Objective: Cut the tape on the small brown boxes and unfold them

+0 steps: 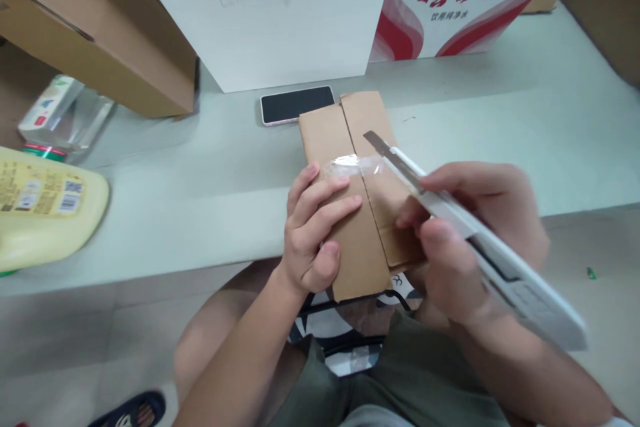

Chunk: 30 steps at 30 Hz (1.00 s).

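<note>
A small brown cardboard box (345,167) lies on the pale table edge (200,213), its flaps closed by a strip of clear tape (355,164). My left hand (313,227) grips the box's left side, fingers wrapped over the top. My right hand (470,240) is closed round a white utility knife (480,240). The knife's extended blade (377,144) points up-left, just above the tape near the centre seam.
A phone (296,105) lies face up behind the box. A large white carton (280,13) and a red-printed carton (460,0) stand at the back. A brown box (100,33) is at the back left, a yellow bottle (45,210) at the left.
</note>
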Tool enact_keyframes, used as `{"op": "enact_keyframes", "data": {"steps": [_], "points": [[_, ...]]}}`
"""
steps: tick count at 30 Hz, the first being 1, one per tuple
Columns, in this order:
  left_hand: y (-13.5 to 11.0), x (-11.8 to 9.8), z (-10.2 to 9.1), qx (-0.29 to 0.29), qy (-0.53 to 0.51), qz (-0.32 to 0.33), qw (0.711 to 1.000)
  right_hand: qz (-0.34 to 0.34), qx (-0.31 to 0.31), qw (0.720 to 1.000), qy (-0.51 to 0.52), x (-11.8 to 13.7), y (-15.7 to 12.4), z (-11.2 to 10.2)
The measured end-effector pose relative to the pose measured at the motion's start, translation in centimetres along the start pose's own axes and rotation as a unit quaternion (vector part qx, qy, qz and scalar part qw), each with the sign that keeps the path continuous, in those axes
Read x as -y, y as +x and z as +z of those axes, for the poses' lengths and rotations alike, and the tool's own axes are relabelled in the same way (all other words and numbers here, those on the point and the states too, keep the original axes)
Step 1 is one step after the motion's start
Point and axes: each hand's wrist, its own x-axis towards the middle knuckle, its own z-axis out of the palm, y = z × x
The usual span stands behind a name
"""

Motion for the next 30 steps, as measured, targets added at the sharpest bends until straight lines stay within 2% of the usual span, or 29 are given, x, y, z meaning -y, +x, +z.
{"op": "enact_keyframes", "data": {"steps": [8, 13, 19, 25, 30], "points": [[0.2, -0.2, 0.3, 0.0, 0.027, 0.014, 1.0, -0.048, -0.026, 0.998, -0.028, 2.2, 2.1, 0.3], [0.3, -0.2, 0.5, -0.015, 0.028, 0.01, 0.999, -0.039, -0.037, 0.998, -0.038, 2.2, 1.7, 0.7], [0.2, -0.2, 0.4, -0.002, 0.021, 0.013, 1.0, -0.068, -0.061, 0.994, -0.056, 2.0, 1.7, 0.9], [0.2, -0.2, 0.4, -0.02, 0.004, -0.003, 1.0, -0.053, -0.036, 0.996, -0.07, 2.3, 2.4, 0.7], [0.2, -0.2, 0.3, -0.009, 0.031, 0.013, 0.999, -0.057, -0.055, 0.995, -0.052, 2.1, 2.4, 1.0]]}}
